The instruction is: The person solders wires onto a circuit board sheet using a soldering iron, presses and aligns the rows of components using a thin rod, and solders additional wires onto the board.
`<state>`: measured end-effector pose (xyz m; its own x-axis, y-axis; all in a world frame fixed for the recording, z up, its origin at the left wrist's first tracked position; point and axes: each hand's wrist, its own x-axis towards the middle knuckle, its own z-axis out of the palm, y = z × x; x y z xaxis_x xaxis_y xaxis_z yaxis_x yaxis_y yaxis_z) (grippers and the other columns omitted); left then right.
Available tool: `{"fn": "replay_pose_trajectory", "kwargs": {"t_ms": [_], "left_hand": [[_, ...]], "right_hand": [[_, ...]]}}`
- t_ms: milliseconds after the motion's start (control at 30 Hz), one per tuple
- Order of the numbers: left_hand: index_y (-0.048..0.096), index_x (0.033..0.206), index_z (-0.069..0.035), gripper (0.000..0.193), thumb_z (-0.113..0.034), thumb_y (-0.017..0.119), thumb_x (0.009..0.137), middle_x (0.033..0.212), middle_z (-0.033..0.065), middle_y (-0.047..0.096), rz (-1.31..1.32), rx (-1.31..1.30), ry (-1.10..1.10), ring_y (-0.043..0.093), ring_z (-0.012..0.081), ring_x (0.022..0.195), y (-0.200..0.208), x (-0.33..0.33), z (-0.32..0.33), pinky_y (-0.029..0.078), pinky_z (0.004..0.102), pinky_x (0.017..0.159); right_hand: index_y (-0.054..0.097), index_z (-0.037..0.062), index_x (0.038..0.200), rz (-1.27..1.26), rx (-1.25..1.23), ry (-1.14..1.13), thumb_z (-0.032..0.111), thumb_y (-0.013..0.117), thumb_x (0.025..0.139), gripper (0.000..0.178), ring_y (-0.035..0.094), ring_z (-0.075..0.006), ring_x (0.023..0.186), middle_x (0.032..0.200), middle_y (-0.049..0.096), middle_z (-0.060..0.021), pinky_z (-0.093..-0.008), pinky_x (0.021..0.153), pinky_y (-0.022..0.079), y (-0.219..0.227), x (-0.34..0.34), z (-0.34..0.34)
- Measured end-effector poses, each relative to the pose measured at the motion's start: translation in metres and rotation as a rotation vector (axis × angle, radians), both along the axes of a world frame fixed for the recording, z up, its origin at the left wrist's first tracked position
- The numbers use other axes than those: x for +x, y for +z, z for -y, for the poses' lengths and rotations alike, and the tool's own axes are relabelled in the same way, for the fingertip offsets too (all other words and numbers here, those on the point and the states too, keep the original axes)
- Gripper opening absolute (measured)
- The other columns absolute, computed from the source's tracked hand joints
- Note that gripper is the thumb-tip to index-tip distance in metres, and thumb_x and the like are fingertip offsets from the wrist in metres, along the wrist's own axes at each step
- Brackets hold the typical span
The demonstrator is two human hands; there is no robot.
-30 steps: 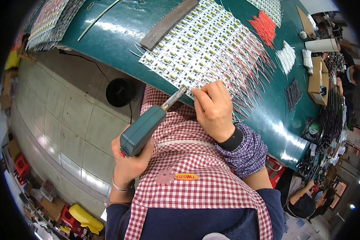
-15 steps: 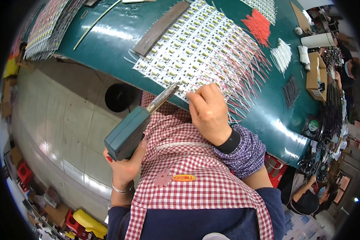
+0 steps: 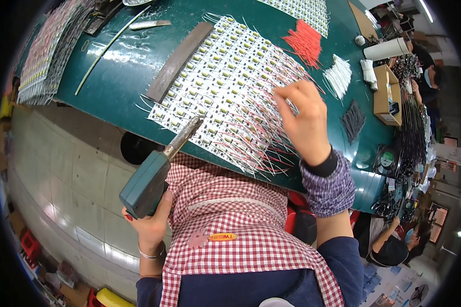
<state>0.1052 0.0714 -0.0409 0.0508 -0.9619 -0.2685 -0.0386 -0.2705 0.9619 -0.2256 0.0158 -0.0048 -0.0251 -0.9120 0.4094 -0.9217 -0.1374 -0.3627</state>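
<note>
My left hand (image 3: pixel 151 225) grips a dark green soldering gun (image 3: pixel 146 184). Its metal barrel points up and right, with the tip above the near part of a white panel of small circuit boards (image 3: pixel 210 87). Rows of yellowish components cover the panel, and thin red and white wires (image 3: pixel 256 138) fan out from its right part. Over those wires hangs my right hand (image 3: pixel 307 117), raised, its thumb and fingers bent together in a pinch; anything between the fingertips is too small to make out. A dark flat bar (image 3: pixel 179 61) lies along the panel's left edge.
Bundles of red wires (image 3: pixel 305 43), white wires (image 3: pixel 337 77) and black wires (image 3: pixel 352 121) lie right of the panel on the green table (image 3: pixel 112 110). A cardboard box (image 3: pixel 388 97) stands farther right. Stacked wired panels (image 3: pixel 54 51) sit at the far left. Another person (image 3: pixel 394 245) works at right.
My right hand has lifted away from the panel's near edge, moving right and farther out. The soldering gun's tip has shifted slightly left in view, as has the whole table with the camera.
</note>
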Motion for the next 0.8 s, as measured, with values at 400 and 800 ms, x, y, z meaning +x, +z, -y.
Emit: {"fn": "replay_pose_trajectory", "kwargs": {"t_ms": [400, 800], "left_hand": [[0.069, 0.103, 0.007, 0.025, 0.003, 0.077, 0.08, 0.095, 0.0078, 0.072, 0.046, 0.039, 0.016, 0.066, 0.0129, 0.081, -0.003, 0.002, 0.005, 0.052, 0.0259, 0.075], [0.068, 0.105, 0.008, 0.026, 0.004, 0.076, 0.08, 0.088, 0.0072, 0.069, 0.034, -0.002, 0.006, 0.06, 0.0096, 0.066, 0.01, -0.013, 0.017, 0.047, 0.0238, 0.058]], "right_hand": [[0.071, 0.0062, 0.095, -0.038, 0.046, -0.02, 0.002, 0.072, 0.08, 0.016, 0.06, -0.0308, 0.091, 0.092, 0.062, -0.0099, -0.0417, 0.076, 0.05, -0.039, -0.018, 0.037], [0.064, 0.0034, 0.086, 0.084, 0.015, 0.124, 0.0, 0.071, 0.079, 0.011, 0.055, -0.0317, 0.087, 0.088, 0.056, -0.0115, -0.0403, 0.075, 0.045, -0.049, -0.005, 0.055]]}}
